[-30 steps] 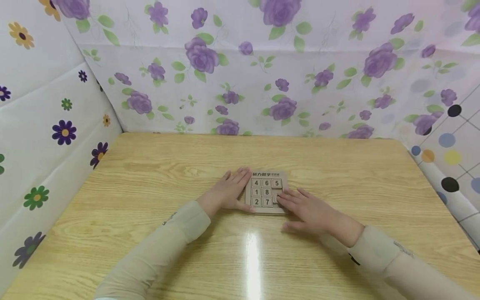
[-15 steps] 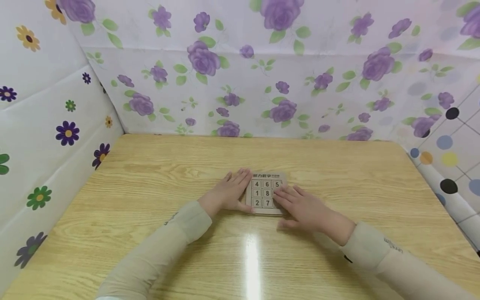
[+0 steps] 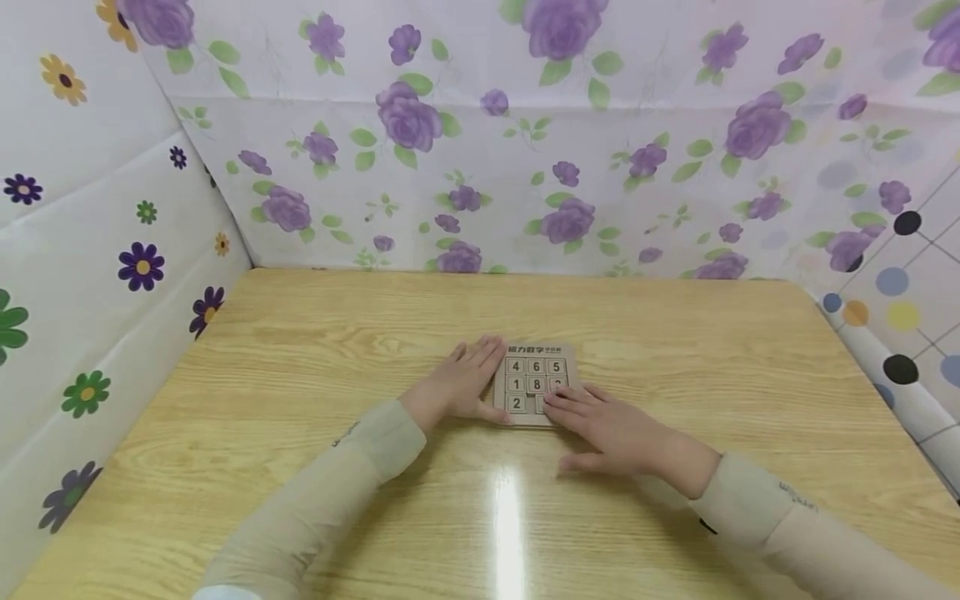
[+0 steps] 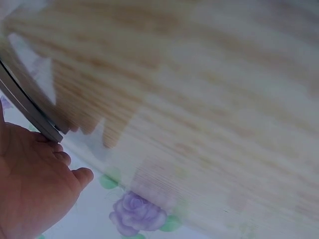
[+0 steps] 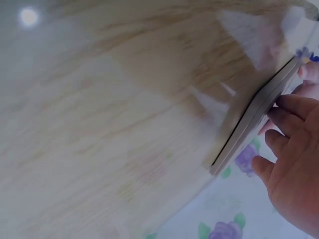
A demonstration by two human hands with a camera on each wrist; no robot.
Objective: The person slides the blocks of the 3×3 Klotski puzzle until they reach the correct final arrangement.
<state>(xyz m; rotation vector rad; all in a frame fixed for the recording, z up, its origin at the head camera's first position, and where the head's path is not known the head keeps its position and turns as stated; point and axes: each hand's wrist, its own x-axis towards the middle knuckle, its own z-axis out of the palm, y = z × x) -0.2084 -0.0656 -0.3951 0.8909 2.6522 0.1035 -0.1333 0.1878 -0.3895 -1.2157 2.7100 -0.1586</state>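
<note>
A flat sliding number puzzle [image 3: 536, 367] with numbered square tiles lies on the table. My left hand [image 3: 456, 383] rests along its left side, fingers straight near the top corner and thumb touching the bottom left corner. My right hand [image 3: 618, 429] presses straight fingertips on the lower right tiles, its thumb apart on the table side. The top row reads 4, 6, 5; below are 1, 8 and a partly covered tile. Beside tile 2 [image 3: 516, 403] a narrow gap shows. Fingers hide the bottom right. Both wrist views show the puzzle's edge [image 5: 254, 112] beside the fingers.
The wood-grain table [image 3: 360, 333] has a bright light reflection at its front. A purple-flowered cloth [image 3: 487, 167] stands behind its far edge. Flower-patterned cloth [image 3: 90, 250] hangs at the left, dotted cloth [image 3: 915, 292] at the right.
My right fingertips have moved up the right column, then down and left. The right column's lower tile has slid up below 5, and tile 7 has shifted right. My left hand stays put.
</note>
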